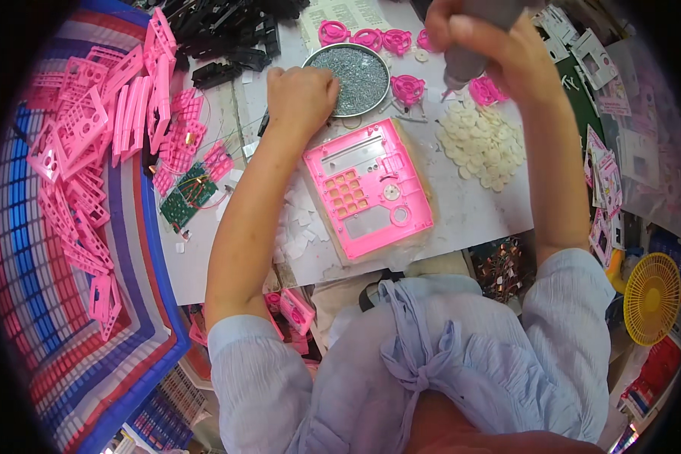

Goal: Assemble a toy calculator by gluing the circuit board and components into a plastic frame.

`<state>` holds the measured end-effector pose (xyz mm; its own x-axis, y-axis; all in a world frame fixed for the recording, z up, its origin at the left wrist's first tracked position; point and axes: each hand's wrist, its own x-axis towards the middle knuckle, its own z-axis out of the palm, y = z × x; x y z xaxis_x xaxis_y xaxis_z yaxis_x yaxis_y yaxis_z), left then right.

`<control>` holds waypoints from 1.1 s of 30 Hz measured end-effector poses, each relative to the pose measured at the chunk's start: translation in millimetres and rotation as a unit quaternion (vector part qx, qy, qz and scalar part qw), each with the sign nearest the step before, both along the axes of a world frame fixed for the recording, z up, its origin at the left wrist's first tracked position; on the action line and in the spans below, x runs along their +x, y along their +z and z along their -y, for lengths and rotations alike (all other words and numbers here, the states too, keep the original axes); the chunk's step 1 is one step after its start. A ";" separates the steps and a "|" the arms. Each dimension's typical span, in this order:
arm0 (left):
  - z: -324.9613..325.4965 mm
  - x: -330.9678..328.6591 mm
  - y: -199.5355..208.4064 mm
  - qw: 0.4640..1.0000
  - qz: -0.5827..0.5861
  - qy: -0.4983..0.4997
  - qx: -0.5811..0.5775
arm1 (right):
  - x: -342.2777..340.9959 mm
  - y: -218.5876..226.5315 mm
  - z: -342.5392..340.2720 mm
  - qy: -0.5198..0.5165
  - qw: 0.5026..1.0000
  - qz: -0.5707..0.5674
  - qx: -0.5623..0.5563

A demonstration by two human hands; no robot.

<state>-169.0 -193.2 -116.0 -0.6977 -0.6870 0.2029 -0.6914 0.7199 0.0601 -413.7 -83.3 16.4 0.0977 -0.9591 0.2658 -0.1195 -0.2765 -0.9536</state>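
Note:
My left hand (301, 100) is closed at the near left edge of a round dish (359, 79) full of small grey metal screws. Its fingertips are hidden, so whatever they hold cannot be made out. Up at the right, my right hand (507, 53) grips a dark grey electric screwdriver (471, 59), tip pointing down. Between my arms lies a pink plastic casing panel (374, 216) with a keypad grid, windows and a round opening. A small white disc (391, 192) sits in it. Yellowish padding shows beneath the panel.
Many white discs (480, 144) are heaped right of the panel. Pink ring-shaped parts (367, 39) line the far side, near black plastic parts (234, 38). Pink panels (83, 136) fill a blue-rimmed bin on the left, beside a green circuit board (189, 198). A yellow basket (652, 299) stands right.

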 end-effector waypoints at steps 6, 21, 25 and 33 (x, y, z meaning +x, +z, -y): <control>-87.3 14.7 38.3 0.964 -0.218 -0.106 0.113 | 48.3 -30.9 -64.8 0.001 0.977 0.211 0.001; -167.0 36.3 23.3 0.920 -0.330 -0.140 0.157 | 90.8 -39.7 -95.8 0.091 0.966 0.238 -0.038; -166.0 35.0 26.6 0.949 -0.282 -0.081 0.117 | 88.4 -63.0 -92.4 0.075 0.973 0.216 -0.036; -156.5 43.5 6.8 0.956 -0.189 -0.209 0.080 | 92.7 -99.7 -88.1 0.066 0.989 0.132 0.002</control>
